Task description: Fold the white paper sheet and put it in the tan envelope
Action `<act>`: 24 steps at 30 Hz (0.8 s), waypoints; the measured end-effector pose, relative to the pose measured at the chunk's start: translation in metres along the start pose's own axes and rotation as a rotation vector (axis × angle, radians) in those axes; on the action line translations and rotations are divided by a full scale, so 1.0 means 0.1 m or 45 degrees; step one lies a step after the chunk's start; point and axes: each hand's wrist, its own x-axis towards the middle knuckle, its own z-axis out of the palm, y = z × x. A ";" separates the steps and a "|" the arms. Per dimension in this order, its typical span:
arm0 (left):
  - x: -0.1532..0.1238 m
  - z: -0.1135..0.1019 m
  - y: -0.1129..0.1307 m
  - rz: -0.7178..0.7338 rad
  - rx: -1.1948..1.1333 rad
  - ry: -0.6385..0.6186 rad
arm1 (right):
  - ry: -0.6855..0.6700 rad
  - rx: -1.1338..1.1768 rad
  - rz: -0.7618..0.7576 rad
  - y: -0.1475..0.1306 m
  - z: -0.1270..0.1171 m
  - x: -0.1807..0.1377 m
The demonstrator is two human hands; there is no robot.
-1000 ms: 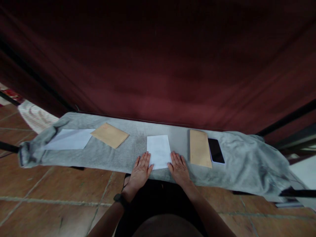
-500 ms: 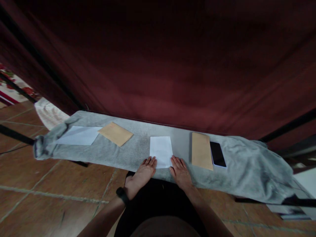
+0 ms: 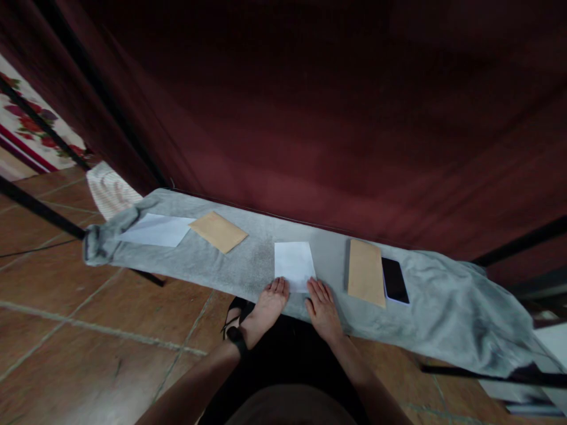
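A folded white sheet of paper (image 3: 294, 264) lies on the grey cloth (image 3: 230, 268) that covers a narrow table. My left hand (image 3: 270, 306) rests flat and open at the paper's near left corner, fingertips touching its edge. My right hand (image 3: 323, 307) lies flat and open at the near right corner. A black band sits on my left wrist.
A brown envelope (image 3: 365, 271) and a dark phone (image 3: 394, 280) lie right of the paper. Another brown envelope (image 3: 218, 231) and a white sheet (image 3: 155, 229) lie to the left. A dark red curtain (image 3: 310, 118) hangs behind; tiled floor (image 3: 88, 330) lies below.
The view has swung to the left and tilted. Both hands have slid back toward the paper's near edge and come closer together.
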 end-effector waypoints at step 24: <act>0.23 -0.05 -0.11 -0.165 0.305 0.022 | 0.127 0.532 0.254 0.77 -0.19 1.00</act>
